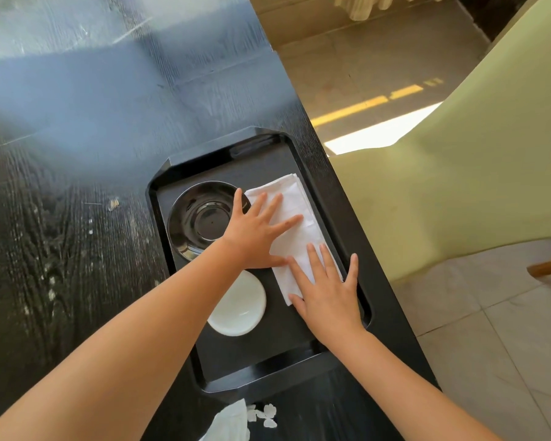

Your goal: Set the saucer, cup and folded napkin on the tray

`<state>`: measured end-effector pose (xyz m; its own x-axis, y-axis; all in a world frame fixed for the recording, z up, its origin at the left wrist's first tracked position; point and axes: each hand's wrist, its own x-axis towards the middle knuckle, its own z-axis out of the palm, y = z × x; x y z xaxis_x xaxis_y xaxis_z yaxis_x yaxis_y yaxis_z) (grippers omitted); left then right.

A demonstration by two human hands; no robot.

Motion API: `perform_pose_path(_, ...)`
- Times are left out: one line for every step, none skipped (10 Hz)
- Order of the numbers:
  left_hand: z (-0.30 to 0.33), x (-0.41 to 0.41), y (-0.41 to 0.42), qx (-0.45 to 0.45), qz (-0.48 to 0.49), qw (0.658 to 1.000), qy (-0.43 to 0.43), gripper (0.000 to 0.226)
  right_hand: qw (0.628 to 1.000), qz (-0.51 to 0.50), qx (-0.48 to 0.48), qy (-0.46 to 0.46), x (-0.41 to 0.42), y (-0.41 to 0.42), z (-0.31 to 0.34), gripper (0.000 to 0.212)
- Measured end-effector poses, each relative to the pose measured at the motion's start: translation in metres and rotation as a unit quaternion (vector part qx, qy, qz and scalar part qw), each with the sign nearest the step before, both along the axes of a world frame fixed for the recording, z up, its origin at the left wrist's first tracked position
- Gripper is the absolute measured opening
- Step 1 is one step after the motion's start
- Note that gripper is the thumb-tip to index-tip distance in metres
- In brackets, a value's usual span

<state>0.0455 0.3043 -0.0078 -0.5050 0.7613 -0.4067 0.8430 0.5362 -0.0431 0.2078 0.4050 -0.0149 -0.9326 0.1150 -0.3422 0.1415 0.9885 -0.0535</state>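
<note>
Currently both hands lie flat, fingers spread: left hand [255, 237] and right hand [326, 296] press the folded napkin [295, 218] along the tray [268, 374] right edge.

tray [255, 367]: black | napkin [295, 205]: plain white | dish [239, 308]: white | saucer [201, 214]: glossy black | table [77, 218]: black woodgrain | chair [458, 186]: pale yellow-green

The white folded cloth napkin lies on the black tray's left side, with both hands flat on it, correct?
Not quite. The head view shows the white folded cloth napkin on the black tray's right side; both the left hand and right hand lie flat on it.
</note>
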Motion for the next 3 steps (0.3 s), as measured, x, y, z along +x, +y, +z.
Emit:
perform_pose_path(0.0, 0.0, 0.0, 0.002, 0.006, 1.0, -0.009, 0.086, 1.0, 0.001, -0.004, -0.006, -0.001, 0.0, 0.002, 0.066)
perform_pose_path(0.011, 0.002, -0.002, 0.01, 0.009, 1.0, -0.014, 0.085, 1.0, 0.001, -0.004, -0.019, -0.004, -0.001, 0.009, 0.063)
perform_pose_path(0.026, 0.004, -0.009, 0.029, 0.034, 0.999, -0.009, 0.08, 1.0, -0.003, -0.005, -0.017, -0.015, 0.001, 0.024, 0.058)
